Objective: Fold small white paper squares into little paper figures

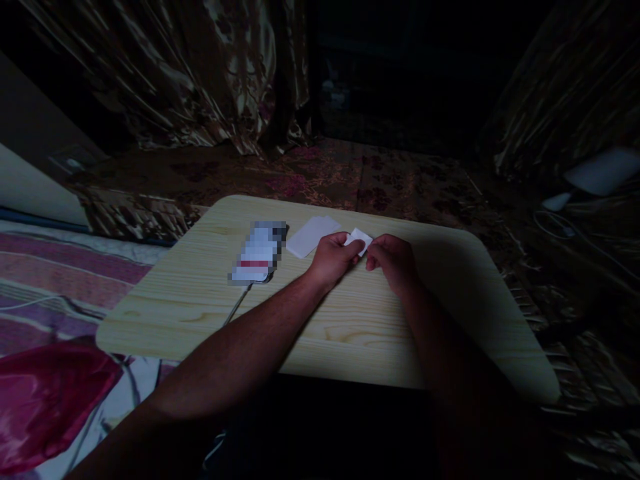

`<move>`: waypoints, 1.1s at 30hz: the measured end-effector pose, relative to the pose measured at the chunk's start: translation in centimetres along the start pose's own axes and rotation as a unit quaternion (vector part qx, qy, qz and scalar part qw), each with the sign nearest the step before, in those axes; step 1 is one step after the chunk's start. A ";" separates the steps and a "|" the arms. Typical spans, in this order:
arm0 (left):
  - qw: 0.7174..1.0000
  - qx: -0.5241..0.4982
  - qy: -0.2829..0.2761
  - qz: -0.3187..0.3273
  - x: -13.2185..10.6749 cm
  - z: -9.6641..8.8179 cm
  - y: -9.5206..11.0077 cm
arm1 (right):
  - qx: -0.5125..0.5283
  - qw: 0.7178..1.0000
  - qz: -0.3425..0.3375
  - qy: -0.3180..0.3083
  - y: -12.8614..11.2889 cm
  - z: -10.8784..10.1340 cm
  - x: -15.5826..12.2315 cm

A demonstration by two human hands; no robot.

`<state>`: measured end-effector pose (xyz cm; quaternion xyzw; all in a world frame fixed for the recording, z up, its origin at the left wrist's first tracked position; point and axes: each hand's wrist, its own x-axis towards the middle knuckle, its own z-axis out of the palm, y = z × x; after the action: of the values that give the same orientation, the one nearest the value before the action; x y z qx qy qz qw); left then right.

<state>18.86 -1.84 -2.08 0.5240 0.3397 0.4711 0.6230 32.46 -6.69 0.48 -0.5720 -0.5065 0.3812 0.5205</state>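
Note:
A small piece of white paper is pinched in my left hand, the thumb lying across its front. My right hand is closed at the paper's right edge, thumb and curled fingers pressed together there. The paper looks folded, but the dim light hides its details. Just left of my hands, a few white paper sheets lie overlapping on the pale wooden table. Further left is a phone, its screen pixelated, with a cable running from its near end.
Patterned curtains hang behind a cloth-covered ledge beyond the table. To the left are a striped bedspread and a shiny pink item. A white lamp-like object with a cord stands at right.

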 end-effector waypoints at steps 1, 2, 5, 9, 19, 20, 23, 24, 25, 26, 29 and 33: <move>1.000 0.015 0.002 0.005 0.0 0.0 -0.1 | -0.006 1.000 0.004 -0.001 0.0 0.0 0.0; 0.999 0.030 0.004 0.008 0.0 -0.1 -0.2 | -0.015 1.000 0.008 -0.001 0.0 0.0 0.0; 0.998 0.068 0.011 0.013 0.1 -0.2 -0.4 | -0.044 0.999 0.010 0.001 -0.1 0.0 0.0; 0.995 0.099 0.014 0.026 0.3 -0.3 -0.6 | -0.073 0.997 -0.001 0.005 -0.4 0.0 -0.1; 0.992 0.123 -0.004 0.035 0.1 -0.3 -0.5 | -0.109 0.994 -0.014 0.014 -0.2 0.1 -0.1; 0.992 0.120 -0.005 0.034 0.0 -0.3 -0.5 | -0.108 0.994 -0.016 0.014 -0.1 0.1 -0.1; 0.994 0.108 -0.003 0.027 -0.1 -0.1 -0.3 | -0.103 0.994 -0.018 0.013 -0.2 0.1 -0.1; 0.994 0.105 -0.002 0.024 -0.1 0.0 -0.2 | -0.102 0.994 -0.019 0.015 -0.3 0.1 -0.2; 0.994 0.103 -0.001 0.021 -0.1 0.0 -0.2 | -0.103 0.994 -0.019 0.017 -0.4 0.1 -0.2; 0.995 0.103 0.000 0.019 -0.1 0.0 -0.2 | -0.102 0.994 -0.019 0.017 -0.5 0.1 -0.2; 0.994 0.108 0.001 0.018 -0.1 0.0 -0.1 | -0.091 0.996 -0.016 0.012 -0.7 0.0 -0.3; 0.996 0.091 0.001 0.025 -0.2 0.1 0.0 | -0.092 0.996 -0.004 0.014 -0.7 -0.1 -0.2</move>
<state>18.93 -2.06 -2.11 0.5862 0.3687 0.4542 0.5605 32.39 -6.94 1.17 -0.6210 -0.5344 0.3223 0.4742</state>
